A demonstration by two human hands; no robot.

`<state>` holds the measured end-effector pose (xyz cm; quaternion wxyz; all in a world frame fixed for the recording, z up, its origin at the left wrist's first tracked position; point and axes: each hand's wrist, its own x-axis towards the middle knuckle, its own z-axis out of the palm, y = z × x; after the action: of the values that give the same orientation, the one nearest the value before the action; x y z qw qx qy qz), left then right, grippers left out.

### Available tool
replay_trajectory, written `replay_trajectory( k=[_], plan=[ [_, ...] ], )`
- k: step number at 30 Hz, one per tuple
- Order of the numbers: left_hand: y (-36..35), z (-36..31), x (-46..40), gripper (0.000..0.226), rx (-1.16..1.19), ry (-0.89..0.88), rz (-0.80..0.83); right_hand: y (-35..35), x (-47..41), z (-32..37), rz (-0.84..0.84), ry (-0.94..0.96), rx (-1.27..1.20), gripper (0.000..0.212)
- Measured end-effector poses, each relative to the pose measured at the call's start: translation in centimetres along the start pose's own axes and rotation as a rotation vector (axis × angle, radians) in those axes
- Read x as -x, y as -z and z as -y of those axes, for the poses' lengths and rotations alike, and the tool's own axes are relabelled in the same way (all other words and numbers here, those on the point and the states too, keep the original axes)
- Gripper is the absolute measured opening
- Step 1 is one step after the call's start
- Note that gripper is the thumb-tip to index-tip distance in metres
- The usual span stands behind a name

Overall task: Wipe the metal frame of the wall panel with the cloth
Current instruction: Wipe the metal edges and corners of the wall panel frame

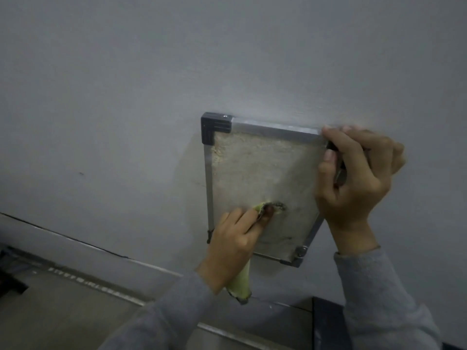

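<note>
Metal frame (275,130) hangs on the wall (126,97), long axis near vertical. Right hand (353,178) grips its upper-right corner. Left hand (235,245), closed on the cloth (240,284), covers its lower-left corner.

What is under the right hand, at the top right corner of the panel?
The right hand grips the metal frame at that corner. A dark piece shows between its fingers, perhaps a corner cap like the black one at top left. The corner itself is covered.
</note>
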<state>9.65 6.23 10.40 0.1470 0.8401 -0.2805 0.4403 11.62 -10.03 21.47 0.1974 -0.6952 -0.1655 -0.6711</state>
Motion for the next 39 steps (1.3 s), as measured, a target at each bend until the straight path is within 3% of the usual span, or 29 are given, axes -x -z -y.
replay_trajectory(
  k=[3,9,12,24,28,31,34,39],
  plan=[
    [0.3,0.3,1.6,0.029,0.025,0.008,0.078,-0.1,0.0,0.0,-0.006,-0.01,0.004,0.026],
    [2.7,0.9,-0.1,0.034,0.121,0.05,-0.08,-0.5,0.2,0.1,-0.035,-0.032,0.015,0.023],
    [2.5,0.7,-2.0,0.044,0.104,0.123,-0.077,-0.6,0.1,0.1,-0.04,-0.041,0.019,0.023],
    [-0.1,0.9,0.3,0.023,0.035,0.028,0.017,-0.3,0.0,0.7,-0.017,-0.059,0.009,0.022],
    [0.6,0.5,1.8,0.033,0.01,0.023,0.074,0.0,0.1,0.8,-0.001,-0.056,0.014,0.022],
    [2.2,0.5,1.1,0.03,0.058,-0.001,0.04,0.0,0.0,0.7,0.005,-0.054,0.007,0.023],
    [3.2,0.6,-0.7,0.029,0.178,0.096,-0.033,-0.2,0.0,0.4,0.001,-0.064,0.005,0.022],
    [3.1,1.1,-1.7,0.04,0.034,-0.141,-0.147,-0.3,0.0,0.2,0.002,-0.056,0.003,0.021]
  ],
)
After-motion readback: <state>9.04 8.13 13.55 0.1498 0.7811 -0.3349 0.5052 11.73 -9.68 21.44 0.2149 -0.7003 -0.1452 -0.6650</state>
